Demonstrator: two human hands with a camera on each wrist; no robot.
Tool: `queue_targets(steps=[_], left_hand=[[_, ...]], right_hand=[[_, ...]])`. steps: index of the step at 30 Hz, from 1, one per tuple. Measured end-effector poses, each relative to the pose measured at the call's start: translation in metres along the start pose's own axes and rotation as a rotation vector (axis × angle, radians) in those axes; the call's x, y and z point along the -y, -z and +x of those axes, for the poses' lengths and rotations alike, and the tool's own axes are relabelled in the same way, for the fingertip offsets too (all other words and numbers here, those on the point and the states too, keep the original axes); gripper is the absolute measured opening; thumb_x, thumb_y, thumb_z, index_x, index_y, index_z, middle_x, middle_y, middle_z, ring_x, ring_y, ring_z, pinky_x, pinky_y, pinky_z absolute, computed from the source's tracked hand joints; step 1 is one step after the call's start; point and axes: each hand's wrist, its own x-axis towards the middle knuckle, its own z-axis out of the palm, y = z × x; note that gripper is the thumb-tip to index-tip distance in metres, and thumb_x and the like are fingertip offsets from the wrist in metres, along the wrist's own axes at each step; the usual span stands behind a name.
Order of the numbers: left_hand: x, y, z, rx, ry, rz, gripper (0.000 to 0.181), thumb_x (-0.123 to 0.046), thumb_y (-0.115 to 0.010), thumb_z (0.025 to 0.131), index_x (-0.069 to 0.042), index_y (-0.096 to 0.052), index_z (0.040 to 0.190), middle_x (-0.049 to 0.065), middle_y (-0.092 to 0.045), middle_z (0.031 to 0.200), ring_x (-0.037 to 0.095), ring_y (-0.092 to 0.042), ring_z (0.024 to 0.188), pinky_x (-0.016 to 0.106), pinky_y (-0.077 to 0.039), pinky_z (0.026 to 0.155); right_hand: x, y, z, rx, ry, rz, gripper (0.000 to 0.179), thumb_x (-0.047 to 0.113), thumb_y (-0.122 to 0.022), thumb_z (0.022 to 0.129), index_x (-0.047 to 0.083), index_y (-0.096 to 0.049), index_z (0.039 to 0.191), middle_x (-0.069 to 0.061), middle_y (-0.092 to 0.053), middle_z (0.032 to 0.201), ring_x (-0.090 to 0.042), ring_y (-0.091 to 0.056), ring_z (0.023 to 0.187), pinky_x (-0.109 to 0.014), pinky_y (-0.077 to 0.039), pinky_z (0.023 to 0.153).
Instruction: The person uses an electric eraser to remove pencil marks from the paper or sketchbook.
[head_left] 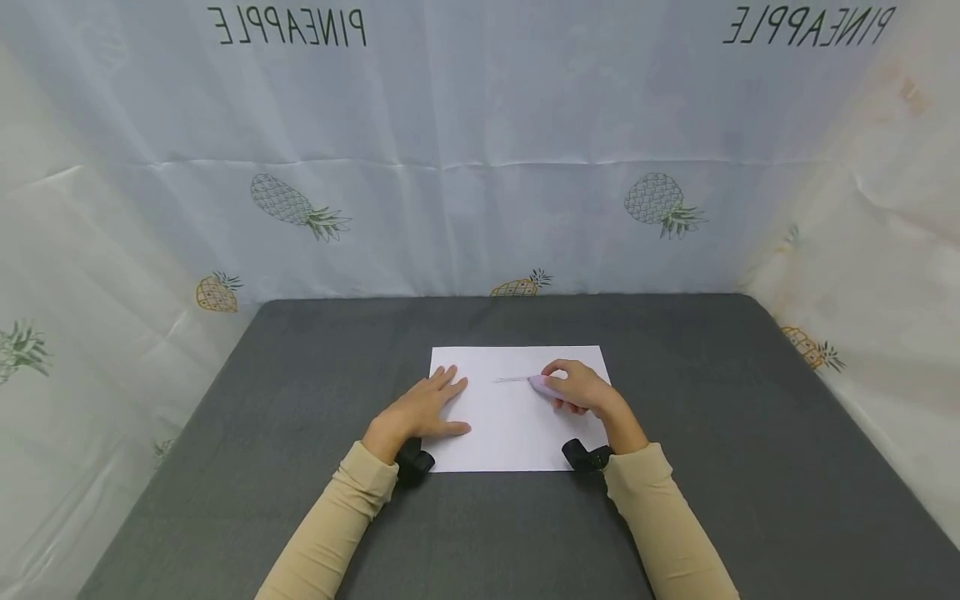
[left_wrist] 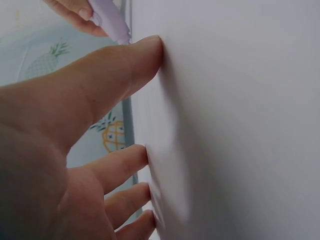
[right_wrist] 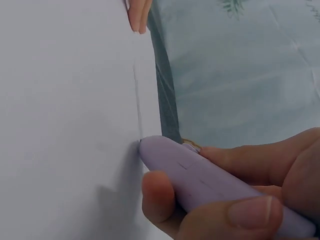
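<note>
A white sheet of paper (head_left: 502, 433) lies flat on the dark table. My left hand (head_left: 427, 408) rests on its left side with fingers spread; in the left wrist view the thumb and fingertips press on the sheet. My right hand (head_left: 588, 390) grips a lavender utility knife (right_wrist: 195, 175) with a rounded body, its tip right at the paper. From that tip a thin straight line (right_wrist: 137, 95) runs across the upper part of the sheet towards the left hand. Part of the knife's body is hidden by the fingers.
A dark grey cloth covers the table (head_left: 330, 350) around the sheet. Black wrist cameras (head_left: 585, 457) sit under both wrists, over the paper's lower corners. Behind and beside the table hangs a pale curtain (head_left: 480, 225) printed with pineapples.
</note>
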Motion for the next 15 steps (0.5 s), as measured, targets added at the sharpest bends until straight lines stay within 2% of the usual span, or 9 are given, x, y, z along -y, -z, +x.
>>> queue_targets(steps=[15], left_hand=[[-0.0002, 0.0018, 0.0012, -0.002, 0.000, -0.007, 0.079, -0.045, -0.063, 0.089, -0.010, -0.030, 0.152, 0.016, -0.016, 0.163, 0.036, -0.012, 0.153, 0.052, -0.018, 0.124]], right_hand=[[0.0029, 0.0032, -0.0023, 0.013, -0.006, -0.016, 0.032, 0.021, -0.048, 0.099, 0.006, -0.054, 0.126, -0.002, -0.056, 0.061, -0.009, -0.037, 0.045, -0.019, -0.031, 0.045]])
